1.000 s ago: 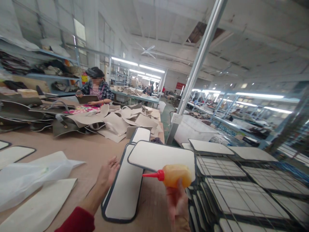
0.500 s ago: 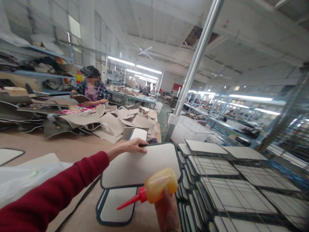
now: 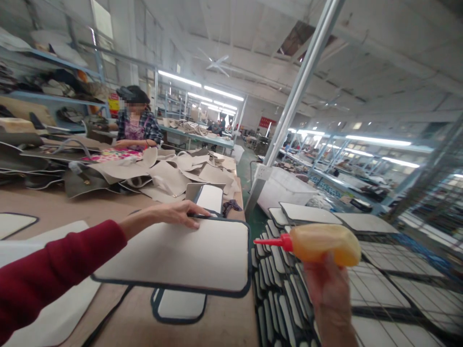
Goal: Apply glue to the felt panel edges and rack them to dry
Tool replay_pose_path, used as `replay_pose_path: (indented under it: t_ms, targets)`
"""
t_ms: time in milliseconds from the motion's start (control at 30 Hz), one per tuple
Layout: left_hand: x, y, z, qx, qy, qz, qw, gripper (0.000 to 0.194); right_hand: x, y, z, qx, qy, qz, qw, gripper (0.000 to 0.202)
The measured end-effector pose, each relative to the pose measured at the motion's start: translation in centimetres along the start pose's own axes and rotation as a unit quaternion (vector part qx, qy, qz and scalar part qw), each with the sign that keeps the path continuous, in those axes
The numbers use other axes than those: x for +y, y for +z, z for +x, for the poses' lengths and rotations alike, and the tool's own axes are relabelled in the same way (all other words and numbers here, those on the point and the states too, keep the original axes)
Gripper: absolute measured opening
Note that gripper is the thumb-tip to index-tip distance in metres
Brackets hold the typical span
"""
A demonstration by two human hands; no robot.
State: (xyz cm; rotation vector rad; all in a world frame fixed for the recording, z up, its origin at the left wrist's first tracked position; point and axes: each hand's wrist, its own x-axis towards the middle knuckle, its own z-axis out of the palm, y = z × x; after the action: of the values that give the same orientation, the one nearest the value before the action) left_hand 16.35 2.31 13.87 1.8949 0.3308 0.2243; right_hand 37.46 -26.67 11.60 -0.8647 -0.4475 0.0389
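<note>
My left hand (image 3: 177, 213) grips the far edge of a large pale panel (image 3: 181, 255) with a dark border and rounded corners. The fingers lie on its top face; the thumb side is partly hidden. Beneath the panel's near edge, a smaller dark-edged panel (image 3: 181, 304) rests on the table. My right hand (image 3: 329, 284) is wrapped round a squeeze bottle (image 3: 325, 243) of amber liquid, probably glue, with a red nozzle (image 3: 273, 242). The bottle lies sideways in the air, its tip pointing left, just off the panel's right edge.
Racks (image 3: 376, 289) of similar panels stand at the right, beside the table edge. Grey-beige cut pieces (image 3: 170, 176) are heaped at the table's far end. A person (image 3: 135, 120) in a checked shirt works behind them. A metal post (image 3: 289, 111) rises beyond the table.
My right hand has swung the bottle right and up, off the panel, so the nozzle now points level to the left. The left hand and panel have shifted left and nearer.
</note>
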Motion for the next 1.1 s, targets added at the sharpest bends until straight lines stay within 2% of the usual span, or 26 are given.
replay_pose_path:
  t_ms: [100,267,567,733,800,967,1100]
  targets:
    - [1.0,0.1,-0.9,-0.097,-0.024,0.015,0.995,0.049,0.0,0.6,1.0,-0.026,-0.016,-0.018,0.999,0.045]
    - [2.3,-0.2,-2.0,-0.142,-0.033,-0.001,0.989,0.042,0.2,0.7,1.0,-0.063,-0.001,-0.026,0.998,0.047]
    - [2.3,-0.7,-2.1,-0.130,-0.088,-0.062,0.986,0.040,-0.2,0.4,0.3,-0.058,0.021,-0.013,0.998,0.047]
    - [2.6,-0.5,-1.7,-0.099,-0.128,-0.120,0.980,0.039,-0.6,0.1,0.1,-0.045,0.020,-0.015,0.999,0.046]
    - [2.5,-0.7,-1.4,-0.107,-0.125,-0.116,0.980,0.039,-0.7,-0.1,0.1,-0.053,0.020,-0.018,0.998,0.046]
    - [1.9,-1.2,-1.0,-0.182,-0.084,-0.056,0.978,0.040,-1.1,-0.4,-0.3,-0.101,0.036,-0.016,0.994,0.042]
    - [2.0,-1.3,-1.1,-0.168,-0.065,-0.040,0.983,0.044,-1.5,-0.3,-0.8,-0.115,0.038,-0.022,0.992,0.037]
